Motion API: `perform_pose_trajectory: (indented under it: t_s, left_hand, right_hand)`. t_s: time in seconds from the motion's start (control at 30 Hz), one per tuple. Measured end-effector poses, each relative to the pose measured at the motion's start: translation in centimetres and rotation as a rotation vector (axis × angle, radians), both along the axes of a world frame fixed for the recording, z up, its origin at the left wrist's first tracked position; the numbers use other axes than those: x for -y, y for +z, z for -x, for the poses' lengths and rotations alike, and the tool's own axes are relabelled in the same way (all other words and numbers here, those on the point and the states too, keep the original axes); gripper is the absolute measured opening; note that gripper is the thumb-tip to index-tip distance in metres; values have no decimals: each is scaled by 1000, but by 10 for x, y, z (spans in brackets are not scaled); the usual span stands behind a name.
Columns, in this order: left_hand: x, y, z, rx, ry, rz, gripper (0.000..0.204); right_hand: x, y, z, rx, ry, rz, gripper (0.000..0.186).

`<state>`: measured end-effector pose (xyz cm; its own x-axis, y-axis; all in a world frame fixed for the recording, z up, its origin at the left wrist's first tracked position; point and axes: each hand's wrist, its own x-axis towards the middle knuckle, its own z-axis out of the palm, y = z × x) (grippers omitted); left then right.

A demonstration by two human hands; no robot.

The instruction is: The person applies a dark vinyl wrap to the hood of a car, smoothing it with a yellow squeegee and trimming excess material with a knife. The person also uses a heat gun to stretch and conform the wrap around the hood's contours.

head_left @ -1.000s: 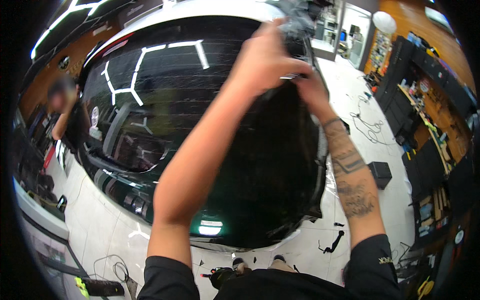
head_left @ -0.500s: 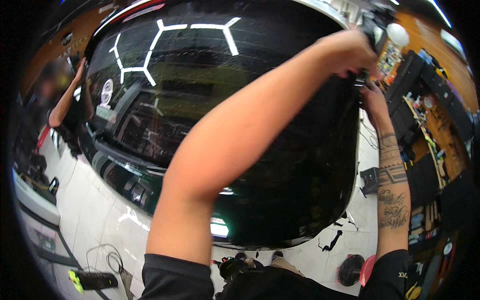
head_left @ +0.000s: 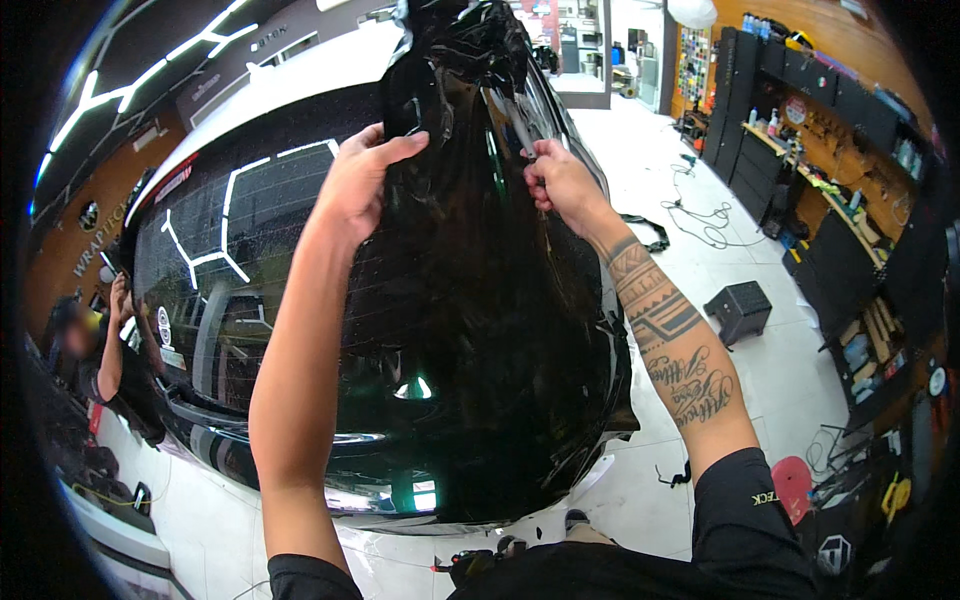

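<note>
"Black film [head_left: 470, 270] is stretched to the right of the rear window [head_left: 265, 215]. What might go wrong?"

"Nearest us, below and right of the window, I can't tell where film stops and bodywork [head_left: 225, 452] begins, so a fold there could go unnoticed."

"And at the hands?"

"Just right of the window, the left hand [head_left: 360, 188] has its grip clamped on the film's left edge, thumb on top, other fingers partly hidden. The right hand [head_left: 568, 190] has its grip pinched tight on the opposite side. Uneven pulling would likely crease the sheet between them, or tear it."

"Beyond them?"

"Past the window's upper right, the bunched end [head_left: 462, 45] is crumpled; if it sagged, it might cling to itself."

"Which way does it all point?"

"Its long axis runs alongside the window, away from the wearer, narrowing into that bunch. Left of the window, a co-worker's hand [head_left: 120, 295] is raised, well apart from the film."
</note>
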<state>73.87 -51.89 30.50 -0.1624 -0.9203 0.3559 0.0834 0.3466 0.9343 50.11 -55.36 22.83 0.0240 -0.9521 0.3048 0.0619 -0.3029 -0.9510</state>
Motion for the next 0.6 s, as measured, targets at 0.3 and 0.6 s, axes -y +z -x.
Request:
perform_pose_trajectory:
  t_s: [0.3,0.6]
  left_hand:
    - [-16,2,13,243,475,201,113]
    - [-5,-20,28,421,533,180,87]
  right_hand:
    - [29,-23,13,-140,-133,518,15]
    - [22,-16,14,-189,-230,418,20]
